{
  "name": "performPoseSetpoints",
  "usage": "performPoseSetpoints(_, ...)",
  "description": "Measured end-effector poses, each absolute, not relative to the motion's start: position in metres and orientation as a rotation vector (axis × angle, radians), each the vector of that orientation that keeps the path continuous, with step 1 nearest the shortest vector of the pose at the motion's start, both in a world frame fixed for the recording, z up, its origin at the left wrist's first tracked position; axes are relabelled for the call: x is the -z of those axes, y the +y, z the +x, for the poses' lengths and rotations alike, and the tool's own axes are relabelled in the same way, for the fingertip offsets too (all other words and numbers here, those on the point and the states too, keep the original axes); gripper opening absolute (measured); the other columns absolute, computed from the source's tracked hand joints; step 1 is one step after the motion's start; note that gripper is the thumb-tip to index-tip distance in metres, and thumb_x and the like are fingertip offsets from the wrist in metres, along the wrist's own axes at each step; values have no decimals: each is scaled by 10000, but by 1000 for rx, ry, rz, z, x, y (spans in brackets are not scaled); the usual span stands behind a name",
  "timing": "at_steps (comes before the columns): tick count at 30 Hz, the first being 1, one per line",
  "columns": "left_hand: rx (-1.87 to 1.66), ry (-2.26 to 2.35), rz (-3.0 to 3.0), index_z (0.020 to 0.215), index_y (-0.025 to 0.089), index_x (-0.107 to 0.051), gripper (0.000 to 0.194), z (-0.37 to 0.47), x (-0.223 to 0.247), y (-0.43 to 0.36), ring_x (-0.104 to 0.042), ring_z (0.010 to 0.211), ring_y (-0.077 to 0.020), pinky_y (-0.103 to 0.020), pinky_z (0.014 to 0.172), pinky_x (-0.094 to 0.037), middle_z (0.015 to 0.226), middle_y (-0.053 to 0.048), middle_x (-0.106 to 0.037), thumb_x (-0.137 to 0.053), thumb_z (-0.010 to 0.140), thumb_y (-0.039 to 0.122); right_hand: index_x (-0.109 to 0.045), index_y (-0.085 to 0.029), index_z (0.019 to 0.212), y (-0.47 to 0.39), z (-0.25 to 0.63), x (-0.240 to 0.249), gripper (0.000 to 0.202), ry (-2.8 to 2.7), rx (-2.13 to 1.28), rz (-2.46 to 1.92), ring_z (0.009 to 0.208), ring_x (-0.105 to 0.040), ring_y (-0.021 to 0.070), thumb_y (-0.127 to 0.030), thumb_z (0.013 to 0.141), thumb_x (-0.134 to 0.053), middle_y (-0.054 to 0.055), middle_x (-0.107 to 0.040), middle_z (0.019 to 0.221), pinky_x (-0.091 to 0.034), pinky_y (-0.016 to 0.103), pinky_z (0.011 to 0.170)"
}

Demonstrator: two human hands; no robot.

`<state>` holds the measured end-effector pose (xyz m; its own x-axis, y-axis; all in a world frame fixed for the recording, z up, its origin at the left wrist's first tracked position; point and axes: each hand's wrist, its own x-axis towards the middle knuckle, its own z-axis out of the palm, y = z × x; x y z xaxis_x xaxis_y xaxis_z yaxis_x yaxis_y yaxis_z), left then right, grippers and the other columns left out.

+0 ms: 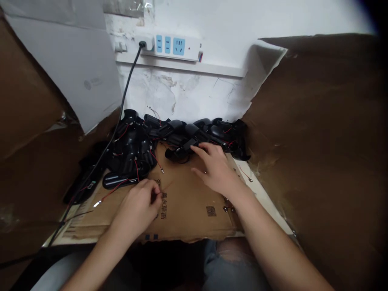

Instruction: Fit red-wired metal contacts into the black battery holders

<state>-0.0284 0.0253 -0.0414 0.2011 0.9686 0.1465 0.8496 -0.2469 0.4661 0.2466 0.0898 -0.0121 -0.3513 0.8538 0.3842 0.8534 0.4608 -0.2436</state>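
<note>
My left hand is closed in a pinch above the cardboard, and a thin, faint reddish wire sticks out from its fingertips. My right hand has its fingers apart, with the fingertips at the near edge of a heap of black plastic housings. Closest to them is a curved black housing; whether the fingers touch it I cannot tell. Left of centre, beyond my left hand, lies a long glossy black housing with red wires. A small white connector ends one of these wires.
A flat cardboard sheet covers the worktop. Cardboard walls stand at the left and right. A black cable runs from the power strip down across the left side. Small metal pieces lie near my right forearm.
</note>
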Motion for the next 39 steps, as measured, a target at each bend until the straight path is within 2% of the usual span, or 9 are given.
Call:
performPoseSetpoints(3, -713, 1674, 2110, 828, 228, -599, 112, -26, 38, 24, -572, 605, -154, -291, 618, -378, 725, 29, -640, -601, 937, 200, -635, -265, 1560, 126, 228, 13, 727, -2352, 212, -1439, 1517, -390, 535, -155, 872, -843, 214, -365, 1746, -398, 746, 1161)
performPoseSetpoints(8, -974, 1690, 1937, 810, 234, -600, 113, -24, 30, 22, -493, 490, -126, -260, 526, -339, 602, 72, -581, -642, 908, 270, -814, -273, 1209, 157, 222, 14, 260, -2293, 146, -1244, 1483, -455, 447, -195, 967, -761, 125, -642, 1546, -331, 696, 1175)
performPoseSetpoints(11, -1139, 1665, 1851, 836, 228, -612, 132, -24, 30, 22, -541, 551, -128, -255, 550, -389, 666, 53, -630, -674, 930, 297, -775, -265, 1107, 152, 221, 11, 134, -1870, -221, -1159, 1186, -637, 334, -326, 993, -739, 85, -778, 1180, -441, 556, 1046)
performPoseSetpoints(15, -1431, 1451, 1669, 898, 220, -621, 132, -19, 32, 22, -664, 775, -147, -256, 681, -502, 919, -14, -736, -705, 969, 292, -693, -251, 923, 124, 214, 5, 309, -1054, -924, -927, 795, -615, 199, -536, 909, -813, 7, -702, 890, -491, 366, 765)
performPoseSetpoints(20, -1619, 1187, 1525, 925, 220, -681, 91, -9, 26, 18, -698, 858, -144, -239, 751, -547, 963, -26, -749, -767, 950, 231, -713, -249, 913, 74, 198, 5, 284, -667, -1358, -744, 767, -596, 161, -440, 837, -908, -19, -680, 895, -497, 297, 680)
performPoseSetpoints(24, -1650, 1128, 1440, 1163, 233, -755, 225, -8, 22, 16, -728, 878, -167, -261, 774, -581, 978, -40, -779, -802, 944, 261, -762, -275, 975, 51, 181, 7, 266, -713, -1319, -675, 935, -626, 170, -394, 808, -930, -16, -705, 1010, -529, 306, 847)
performPoseSetpoints(29, -1666, 1214, 1429, 1108, 227, -808, 156, -17, 24, 14, -703, 829, -145, -240, 751, -575, 991, -44, -794, -791, 973, 305, -772, -283, 1004, 45, 172, 3, 246, -743, -1315, -627, 995, -627, 186, -376, 817, -903, -1, -720, 1067, -517, 332, 914)
performPoseSetpoints(34, -1667, 1115, 1415, 1052, 225, -764, 67, -18, 21, 10, -707, 785, -128, -228, 738, -586, 972, -31, -788, -740, 993, 246, -735, -261, 1034, 36, 165, 1, 322, -489, -1487, -746, 780, -606, 180, -509, 854, -830, 5, -664, 925, -494, 312, 667)
performPoseSetpoints(39, -1512, 1090, 1514, 957, 203, -744, 36, -14, 16, 5, -721, 837, -179, -270, 736, -587, 923, -56, -767, -713, 968, 218, -718, -278, 1158, 16, 157, 6, 558, -312, -1830, -662, 552, -439, 109, -701, 816, -845, -49, -579, 784, -312, 239, 481)
